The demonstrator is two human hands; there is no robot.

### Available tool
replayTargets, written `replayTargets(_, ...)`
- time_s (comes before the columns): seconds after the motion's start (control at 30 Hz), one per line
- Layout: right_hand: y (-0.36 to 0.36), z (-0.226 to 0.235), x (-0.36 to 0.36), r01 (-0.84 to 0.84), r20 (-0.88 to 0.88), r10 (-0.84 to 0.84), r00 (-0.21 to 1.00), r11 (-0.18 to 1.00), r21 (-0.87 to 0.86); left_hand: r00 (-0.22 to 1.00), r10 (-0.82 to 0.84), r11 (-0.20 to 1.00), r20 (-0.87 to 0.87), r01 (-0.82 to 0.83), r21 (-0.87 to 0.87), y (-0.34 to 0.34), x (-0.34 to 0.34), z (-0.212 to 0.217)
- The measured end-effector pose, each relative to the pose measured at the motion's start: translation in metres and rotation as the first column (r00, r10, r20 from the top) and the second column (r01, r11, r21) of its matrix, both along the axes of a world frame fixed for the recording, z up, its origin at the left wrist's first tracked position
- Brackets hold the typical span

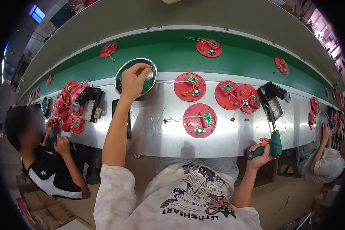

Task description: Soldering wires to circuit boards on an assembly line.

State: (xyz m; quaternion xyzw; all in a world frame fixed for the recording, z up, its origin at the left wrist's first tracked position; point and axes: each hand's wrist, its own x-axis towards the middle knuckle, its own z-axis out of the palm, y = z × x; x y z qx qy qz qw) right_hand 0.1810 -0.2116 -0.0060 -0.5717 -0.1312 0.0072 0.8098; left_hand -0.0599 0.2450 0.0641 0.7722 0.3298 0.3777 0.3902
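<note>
My left hand (133,79) is raised over a round metal bowl (155,81) with small green parts inside. Its fingers are curled into a pinch, and what they hold, if anything, is too small to make out. In my right hand (261,154) is a green soldering gun (275,145) with a red trigger. Its long metal nozzle points up and away, reaching a black stand (271,92). Between my hands a red round disc (191,129) lies on the metal table, carrying a green circuit board and white wires. Another such disc (186,94) lies just behind it.
Two overlapping red discs (234,97) lie beside the stand. A dark phone-like slab (128,130) is by my left forearm. More discs ride on a green belt (165,50) behind. A co-worker (51,161) sits at left near piled discs (69,103); another person (326,161) sits at right.
</note>
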Motion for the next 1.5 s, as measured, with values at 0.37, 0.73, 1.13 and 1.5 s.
replayTargets(0.37,-0.007,0.013,-0.041,-0.542,-0.019,0.563,0.826,0.785,-0.300,0.991,-0.134,0.986,0.026,0.136,-0.096,-0.202,0.040,-0.009)
replayTargets(0.73,0.007,0.025,-0.049,-0.573,-0.097,0.598,0.796,0.692,-0.440,0.991,0.014,0.898,-0.129,0.044,0.439,-0.225,0.057,-0.055)
replayTargets(1.13,0.003,0.024,-0.046,-0.644,-0.249,0.597,0.763,0.666,-0.377,0.989,0.034,0.874,-0.142,0.040,0.483,-0.226,0.057,-0.061)
replayTargets(1.5,-0.002,0.019,-0.049,-0.592,-0.106,0.595,0.797,0.734,-0.334,0.989,0.039,0.862,-0.143,0.039,0.506,-0.225,0.058,-0.063)
